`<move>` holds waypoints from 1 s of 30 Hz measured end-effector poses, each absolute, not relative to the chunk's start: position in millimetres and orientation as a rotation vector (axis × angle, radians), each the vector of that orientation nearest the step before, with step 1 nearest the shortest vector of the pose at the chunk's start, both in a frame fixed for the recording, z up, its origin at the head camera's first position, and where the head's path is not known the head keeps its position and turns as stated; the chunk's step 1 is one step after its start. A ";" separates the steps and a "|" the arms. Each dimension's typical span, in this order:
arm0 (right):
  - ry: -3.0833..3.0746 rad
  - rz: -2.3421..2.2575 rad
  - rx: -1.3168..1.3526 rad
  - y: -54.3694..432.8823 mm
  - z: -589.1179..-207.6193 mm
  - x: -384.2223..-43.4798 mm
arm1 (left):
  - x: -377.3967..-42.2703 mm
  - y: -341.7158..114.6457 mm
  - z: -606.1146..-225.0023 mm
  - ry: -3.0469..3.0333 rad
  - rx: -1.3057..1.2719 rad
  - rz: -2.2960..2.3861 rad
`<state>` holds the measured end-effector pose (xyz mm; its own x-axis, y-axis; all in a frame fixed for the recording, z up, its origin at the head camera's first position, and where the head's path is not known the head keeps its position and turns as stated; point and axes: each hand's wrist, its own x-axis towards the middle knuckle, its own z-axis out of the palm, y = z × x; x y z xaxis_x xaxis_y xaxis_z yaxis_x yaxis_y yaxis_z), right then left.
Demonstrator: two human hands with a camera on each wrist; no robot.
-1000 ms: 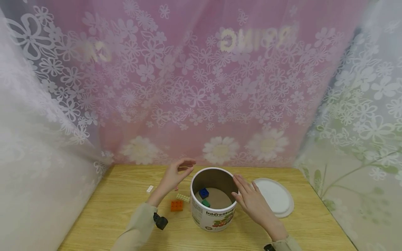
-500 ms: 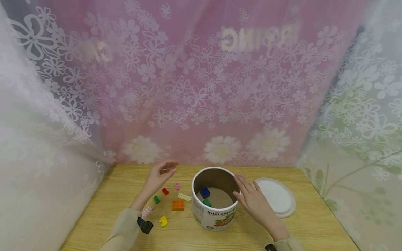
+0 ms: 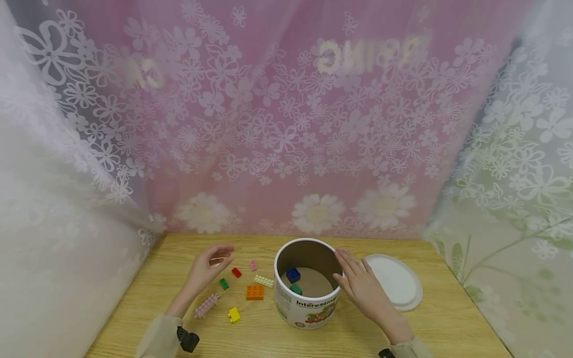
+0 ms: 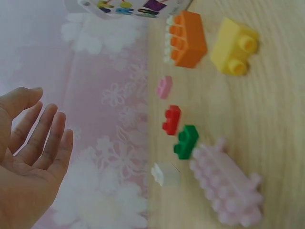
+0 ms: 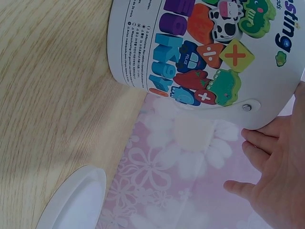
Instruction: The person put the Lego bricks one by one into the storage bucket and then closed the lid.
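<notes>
A white printed tub (image 3: 306,315) stands upright, with a blue brick (image 3: 293,274) and a green brick (image 3: 296,289) on its floor. My right hand (image 3: 364,291) rests its fairly straight fingers at the tub's right rim. Left of the tub, my left hand (image 3: 206,268) hovers over the loose toy bricks with its fingers loosely bent and nothing in them. Around it lie a red brick (image 3: 236,272), a small green brick (image 3: 224,284), a pink studded piece (image 3: 206,306) and a yellow brick (image 3: 234,315). The left wrist view also shows a white brick (image 4: 167,174).
Nearer the tub lie an orange brick (image 3: 254,293), a cream studded strip (image 3: 264,281) and a small pink brick (image 3: 253,265). A white round lid (image 3: 394,281) lies right of the tub on the wooden table (image 3: 259,340). Flowered curtains (image 3: 286,149) hang behind and at both sides.
My left hand has moved left and somewhat down, away from the tub, uncovering the red, small green, yellow and pink pieces. My right hand has stayed at the rim.
</notes>
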<state>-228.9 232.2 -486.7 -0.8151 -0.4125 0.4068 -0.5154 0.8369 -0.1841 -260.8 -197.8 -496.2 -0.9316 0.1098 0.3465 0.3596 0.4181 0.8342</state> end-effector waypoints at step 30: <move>-2.669 0.402 0.702 231.9 -484.3 -228.1 | -212.7 -248.7 -559.5 -2.763 -0.217 -1.453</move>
